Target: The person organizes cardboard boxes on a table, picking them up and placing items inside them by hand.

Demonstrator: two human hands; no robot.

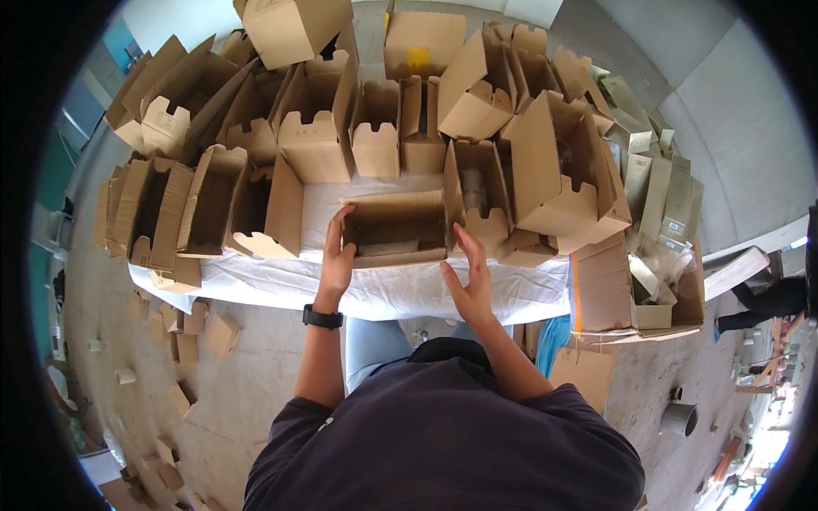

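Note:
A low, open cardboard box (396, 204) lies lengthwise before me on the white cloth, its dark inside facing up. At its left end my left hand (338, 260) grips the edge, fingers along the outside and thumb by the near corner. By the near right corner, my right hand (469, 277) is open with thumb and fingers apart; whether a fingertip touches the box I cannot tell. Just behind the right fingers stands an upright open carton (486, 223) with something pale and clear inside. To the left of the box is another open carton (284, 213).
Several open brown cartons (315, 140) crowd the back and both sides of the cloth-covered table (256, 285). At the right, a large carton (601, 285) holds clear plastic and pale boxes; slim pale boxes (677, 196) lean behind it. Small cardboard pieces (223, 335) litter the floor.

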